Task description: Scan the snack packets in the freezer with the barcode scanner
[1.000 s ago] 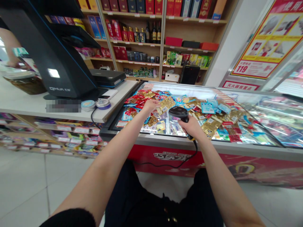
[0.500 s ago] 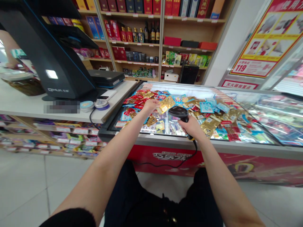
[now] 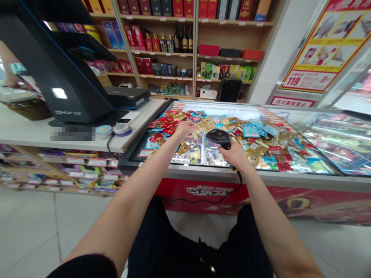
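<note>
My left hand (image 3: 186, 129) pinches one end of a gold snack packet (image 3: 204, 127) above the glass freezer top. Wrapped round the handle of a black barcode scanner (image 3: 218, 136) is my right hand (image 3: 235, 155); the scanner's head points left, close to the packet. A black cable (image 3: 239, 185) hangs from the handle and loops across the freezer's red front. Red and gold packets (image 3: 165, 122) lie heaped on the left of the glass. Blue packets (image 3: 251, 130) and more gold packets (image 3: 256, 151) are spread on the right.
A white counter (image 3: 87, 142) on the left carries a black checkout terminal (image 3: 66, 85), a flat black device (image 3: 127, 96), small round tubs (image 3: 123, 129) and a lidded jar (image 3: 26, 104). Shelves (image 3: 162, 54) of bottles and boxes stand behind the chest freezer (image 3: 203, 170). A person's arm (image 3: 8, 63) shows at far left.
The view has shifted slightly. My left hand still holds the gold packet near the scanner, its face tilted a little differently; my right hand keeps its grip.
</note>
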`<state>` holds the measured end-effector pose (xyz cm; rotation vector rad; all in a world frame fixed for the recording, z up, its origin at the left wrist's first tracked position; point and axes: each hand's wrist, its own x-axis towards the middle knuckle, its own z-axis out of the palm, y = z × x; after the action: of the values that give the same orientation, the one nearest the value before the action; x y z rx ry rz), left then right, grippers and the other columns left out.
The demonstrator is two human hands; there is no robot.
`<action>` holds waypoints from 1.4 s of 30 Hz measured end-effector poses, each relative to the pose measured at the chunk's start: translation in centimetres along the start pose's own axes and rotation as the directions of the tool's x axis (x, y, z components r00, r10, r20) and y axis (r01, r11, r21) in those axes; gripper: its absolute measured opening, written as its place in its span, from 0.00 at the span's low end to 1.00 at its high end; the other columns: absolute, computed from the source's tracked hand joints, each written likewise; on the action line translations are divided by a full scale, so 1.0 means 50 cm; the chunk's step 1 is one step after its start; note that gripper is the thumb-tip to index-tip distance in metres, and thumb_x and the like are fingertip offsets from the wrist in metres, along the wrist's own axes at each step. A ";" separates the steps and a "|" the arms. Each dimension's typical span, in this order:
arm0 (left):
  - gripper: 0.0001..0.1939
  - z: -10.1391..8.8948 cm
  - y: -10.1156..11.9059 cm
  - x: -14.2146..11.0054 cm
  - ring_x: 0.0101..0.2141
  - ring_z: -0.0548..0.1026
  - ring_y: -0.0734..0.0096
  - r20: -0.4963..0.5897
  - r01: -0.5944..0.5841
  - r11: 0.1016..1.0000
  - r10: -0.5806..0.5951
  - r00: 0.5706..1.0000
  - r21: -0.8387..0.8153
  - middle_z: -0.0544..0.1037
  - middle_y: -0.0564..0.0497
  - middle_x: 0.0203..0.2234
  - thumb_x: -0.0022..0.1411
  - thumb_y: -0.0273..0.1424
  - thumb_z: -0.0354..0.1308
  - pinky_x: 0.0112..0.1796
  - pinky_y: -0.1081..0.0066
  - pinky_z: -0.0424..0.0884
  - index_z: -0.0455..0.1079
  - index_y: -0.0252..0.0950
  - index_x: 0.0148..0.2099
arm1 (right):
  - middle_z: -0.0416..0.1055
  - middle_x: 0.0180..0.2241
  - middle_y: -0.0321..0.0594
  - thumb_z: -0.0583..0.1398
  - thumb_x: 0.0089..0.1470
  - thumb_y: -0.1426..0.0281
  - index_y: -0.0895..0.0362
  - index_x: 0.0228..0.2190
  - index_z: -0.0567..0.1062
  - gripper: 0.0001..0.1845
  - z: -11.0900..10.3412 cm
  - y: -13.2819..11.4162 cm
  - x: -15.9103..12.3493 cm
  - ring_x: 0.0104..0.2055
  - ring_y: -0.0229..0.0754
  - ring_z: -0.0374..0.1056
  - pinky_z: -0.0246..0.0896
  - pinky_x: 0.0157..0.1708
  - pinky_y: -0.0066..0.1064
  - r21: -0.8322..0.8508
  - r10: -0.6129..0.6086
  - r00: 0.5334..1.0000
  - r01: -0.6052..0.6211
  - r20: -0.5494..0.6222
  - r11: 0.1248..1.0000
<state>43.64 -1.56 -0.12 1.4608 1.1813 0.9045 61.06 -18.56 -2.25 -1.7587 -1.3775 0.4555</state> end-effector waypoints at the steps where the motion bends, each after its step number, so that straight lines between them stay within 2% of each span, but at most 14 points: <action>1: 0.14 0.001 0.000 0.001 0.35 0.81 0.67 0.003 -0.001 1.000 0.001 1.000 -0.002 0.82 0.51 0.27 0.50 0.34 0.75 0.40 0.71 0.77 0.80 0.35 0.38 | 0.67 0.17 0.35 0.63 0.48 0.64 0.53 0.27 0.71 0.07 0.000 0.002 0.002 0.21 0.42 0.66 0.58 0.23 0.29 0.016 -0.002 1.000 0.002 -0.010 1.000; 8: 0.10 0.016 -0.005 0.007 0.34 0.81 0.69 0.017 0.025 0.999 -0.024 1.000 -0.036 0.82 0.52 0.26 0.52 0.31 0.74 0.40 0.72 0.76 0.79 0.34 0.36 | 0.65 0.14 0.33 0.63 0.46 0.63 0.53 0.27 0.70 0.08 0.003 0.028 0.016 0.17 0.40 0.63 0.58 0.20 0.29 0.087 0.072 0.996 -0.068 -0.045 0.994; 13: 0.09 0.050 -0.007 0.004 0.34 0.81 0.70 0.065 0.061 0.997 -0.057 0.996 -0.047 0.81 0.53 0.26 0.53 0.28 0.73 0.41 0.71 0.77 0.78 0.34 0.36 | 0.64 0.13 0.30 0.63 0.46 0.63 0.53 0.28 0.68 0.10 -0.026 0.048 0.012 0.13 0.38 0.59 0.57 0.15 0.29 0.252 0.128 0.991 -0.114 -0.039 0.961; 18: 0.11 0.108 -0.005 0.003 0.33 0.81 0.70 0.192 0.100 0.990 -0.079 0.978 -0.102 0.82 0.52 0.27 0.51 0.30 0.75 0.44 0.67 0.77 0.77 0.34 0.35 | 0.62 0.12 0.30 0.65 0.45 0.63 0.53 0.26 0.66 0.12 -0.091 0.078 0.016 0.11 0.35 0.56 0.55 0.12 0.28 0.399 0.204 0.973 -0.144 -0.112 0.906; 23: 0.12 0.202 0.016 -0.001 0.30 0.79 0.74 0.341 0.078 0.970 0.004 0.940 -0.228 0.81 0.53 0.27 0.51 0.29 0.75 0.47 0.65 0.77 0.75 0.33 0.34 | 0.64 0.13 0.30 0.67 0.43 0.63 0.53 0.24 0.66 0.14 -0.153 0.118 0.025 0.12 0.35 0.57 0.54 0.11 0.27 0.498 0.225 0.949 -0.088 -0.222 0.863; 26: 0.11 0.267 0.028 -0.007 0.30 0.79 0.73 0.362 0.030 0.976 0.051 0.931 -0.217 0.80 0.52 0.27 0.51 0.27 0.74 0.46 0.63 0.77 0.75 0.34 0.35 | 0.64 0.12 0.31 0.67 0.42 0.63 0.53 0.22 0.66 0.14 -0.179 0.135 0.028 0.12 0.35 0.57 0.56 0.10 0.28 0.502 0.265 0.931 -0.107 -0.253 0.858; 29: 0.09 0.318 0.025 -0.012 0.34 0.81 0.67 0.301 -0.123 0.992 0.120 0.946 -0.012 0.82 0.51 0.29 0.50 0.22 0.71 0.46 0.63 0.77 0.77 0.34 0.34 | 0.63 0.12 0.32 0.66 0.43 0.64 0.53 0.20 0.66 0.14 -0.192 0.145 0.025 0.12 0.35 0.57 0.56 0.10 0.27 0.501 0.279 0.926 -0.120 -0.256 0.857; 31: 0.08 0.337 0.015 -0.014 0.37 0.81 0.64 0.299 -0.250 0.956 0.196 0.934 0.152 0.83 0.50 0.31 0.49 0.21 0.69 0.47 0.65 0.76 0.77 0.34 0.33 | 0.63 0.12 0.32 0.66 0.43 0.64 0.53 0.20 0.66 0.14 -0.195 0.149 0.022 0.12 0.35 0.57 0.55 0.10 0.27 0.507 0.278 0.924 -0.113 -0.262 0.855; 35: 0.10 0.347 -0.004 -0.012 0.39 0.82 0.62 0.351 -0.397 0.862 0.283 0.893 0.316 0.84 0.47 0.34 0.51 0.23 0.68 0.46 0.66 0.76 0.79 0.33 0.38 | 0.64 0.12 0.31 0.67 0.41 0.65 0.53 0.20 0.66 0.14 -0.189 0.154 0.017 0.12 0.35 0.57 0.55 0.10 0.27 0.511 0.286 0.922 -0.119 -0.261 0.851; 38: 0.12 0.344 -0.014 -0.007 0.40 0.82 0.62 0.358 -0.424 0.835 0.299 0.885 0.351 0.85 0.47 0.37 0.51 0.24 0.69 0.46 0.67 0.76 0.80 0.34 0.40 | 0.64 0.13 0.31 0.67 0.41 0.65 0.54 0.22 0.67 0.13 -0.179 0.156 0.017 0.12 0.35 0.58 0.56 0.09 0.27 0.521 0.286 0.922 -0.115 -0.261 0.846; 42: 0.09 0.336 -0.024 -0.006 0.41 0.82 0.63 0.364 -0.444 0.832 0.321 0.874 0.332 0.85 0.46 0.38 0.53 0.24 0.68 0.45 0.68 0.76 0.79 0.34 0.39 | 0.64 0.13 0.31 0.66 0.42 0.65 0.54 0.23 0.67 0.13 -0.161 0.156 0.020 0.12 0.35 0.58 0.55 0.10 0.27 0.531 0.290 0.929 -0.131 -0.229 0.837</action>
<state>59.21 -5.91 -4.80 2.1552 0.8902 0.6871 71.97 -21.11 -3.46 -1.4631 -0.7525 0.5829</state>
